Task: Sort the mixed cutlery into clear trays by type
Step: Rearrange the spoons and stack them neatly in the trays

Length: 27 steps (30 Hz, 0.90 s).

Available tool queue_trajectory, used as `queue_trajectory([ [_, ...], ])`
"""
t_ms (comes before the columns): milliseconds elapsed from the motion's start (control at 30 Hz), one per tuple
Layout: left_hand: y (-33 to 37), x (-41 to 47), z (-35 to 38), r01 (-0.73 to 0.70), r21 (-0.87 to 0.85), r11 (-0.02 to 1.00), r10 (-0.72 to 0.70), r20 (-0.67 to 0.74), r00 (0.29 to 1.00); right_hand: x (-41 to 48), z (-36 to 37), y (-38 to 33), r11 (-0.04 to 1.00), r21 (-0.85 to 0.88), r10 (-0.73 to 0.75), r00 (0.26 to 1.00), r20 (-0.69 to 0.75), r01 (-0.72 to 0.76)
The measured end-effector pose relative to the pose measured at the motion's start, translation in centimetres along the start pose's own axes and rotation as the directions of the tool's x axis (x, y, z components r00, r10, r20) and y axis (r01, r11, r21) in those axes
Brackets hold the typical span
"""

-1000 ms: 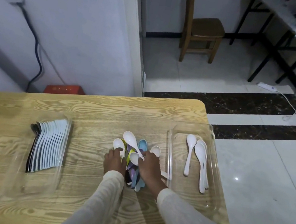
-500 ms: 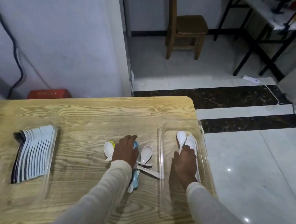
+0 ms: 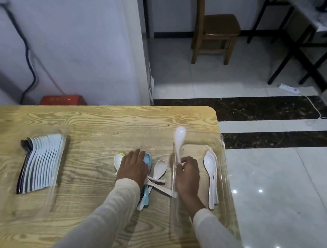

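Note:
A small pile of mixed spoons (image 3: 157,171), white, blue and pale pink, lies on the middle of the wooden table (image 3: 98,127). My left hand (image 3: 133,168) rests flat on top of that pile. My right hand (image 3: 187,176) pinches the handle of a white spoon (image 3: 178,138), whose bowl points away from me, above the left rim of the right clear tray (image 3: 227,188). Several white spoons (image 3: 210,173) lie inside this tray. The left clear tray (image 3: 53,196) holds a tight row of white and dark spoons (image 3: 41,162).
The table's right edge runs just past the right tray, with glossy floor tiles (image 3: 285,195) below. A wall (image 3: 65,35) stands behind the table with a red box (image 3: 64,99) at its foot. A wooden chair (image 3: 215,29) stands far back.
My right hand went from the pile into the right tray, and now holds a white spoon at that tray's left rim. My left hand stayed on the pile.

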<state>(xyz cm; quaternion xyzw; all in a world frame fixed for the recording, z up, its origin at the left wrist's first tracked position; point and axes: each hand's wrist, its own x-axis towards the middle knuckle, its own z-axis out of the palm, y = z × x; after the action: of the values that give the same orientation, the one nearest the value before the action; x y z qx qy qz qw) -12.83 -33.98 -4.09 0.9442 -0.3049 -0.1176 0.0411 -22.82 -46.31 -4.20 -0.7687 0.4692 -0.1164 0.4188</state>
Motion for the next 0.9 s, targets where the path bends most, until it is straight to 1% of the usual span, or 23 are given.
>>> queue_trajectory([
  [100,-0.9,-0.2,-0.4,0.063,0.037,0.997,-0.062,-0.024,0.998,-0.6,0.7,-1.8,0.994,0.007,-0.110,0.993,0.052,0.110],
  [167,-1.5,-0.4,-0.5,0.115,0.054,0.992,-0.113,-0.037,0.993,-0.9,1.5,-2.6,0.982,-0.052,-0.176,0.977,0.124,0.183],
  [233,-2.3,-0.7,-0.5,0.173,0.040,0.984,-0.171,-0.046,0.984,-1.2,2.4,-2.9,0.966,-0.121,-0.199,0.957,0.211,0.228],
  [267,-2.7,-0.9,-0.5,0.193,0.033,0.981,-0.192,-0.046,0.980,-1.3,2.8,-2.9,0.965,-0.136,-0.188,0.955,0.228,0.223],
  [333,-3.7,-1.3,-0.4,0.227,0.009,0.974,-0.226,-0.022,0.974,-1.4,3.3,-2.9,0.972,-0.133,-0.160,0.963,0.217,0.192],
  [400,-4.6,-1.5,-0.4,0.255,-0.015,0.967,-0.255,-0.002,0.967,-1.7,3.4,-2.8,0.972,-0.129,-0.169,0.966,0.194,0.196],
  [467,-5.0,-1.7,-0.5,0.258,-0.013,0.966,-0.258,-0.013,0.966,-1.7,3.4,-2.7,0.969,-0.128,-0.187,0.967,0.173,0.211],
  [600,-4.4,-1.5,-1.1,0.227,-0.058,0.972,-0.229,-0.027,0.973,-1.1,2.7,-2.2,0.966,-0.122,-0.208,0.965,0.157,0.228],
  [700,-2.3,-0.4,-1.9,0.172,-0.097,0.980,-0.177,-0.051,0.983,-0.3,1.0,-1.5,0.964,-0.148,-0.205,0.972,0.113,0.221],
  [800,1.3,0.8,-2.4,0.062,-0.118,0.991,-0.069,-0.060,0.996,0.5,-1.3,0.5,0.971,-0.165,-0.158,0.983,0.092,0.172],
  [900,5.9,1.2,-2.3,-0.087,-0.136,0.987,0.077,-0.078,0.994,0.8,-4.0,2.9,0.984,-0.121,-0.130,0.991,0.027,0.132],
])
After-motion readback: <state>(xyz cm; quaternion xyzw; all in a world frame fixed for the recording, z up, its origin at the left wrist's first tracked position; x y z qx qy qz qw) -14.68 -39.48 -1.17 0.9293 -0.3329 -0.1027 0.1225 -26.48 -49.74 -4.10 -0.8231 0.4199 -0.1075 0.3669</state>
